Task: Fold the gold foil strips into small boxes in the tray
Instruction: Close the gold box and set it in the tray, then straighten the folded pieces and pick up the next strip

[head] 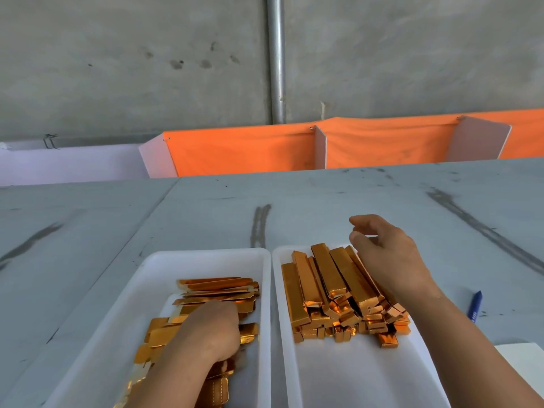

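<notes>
**Hands over two trays**

Flat, shiny gold foil strips (217, 285) lie heaped in the left tray (176, 254). The left hand (212, 331) curls into them, fingertips hidden, so I cannot tell if it holds one. Long folded gold boxes (326, 272) are piled in the right tray (353, 378). The right hand (382, 254) hovers above them, loosely curled and empty.

Bare counter (338, 201) beyond both trays, wide passage. Left tray (206, 254): gold foil strips (217, 287) cover middle and near end, far end free. Right tray (353, 378): folded boxes (323, 278) heaped in far half, near half free. Blue pen (474, 306) and white sheet (524, 366) lie to its right.
</notes>
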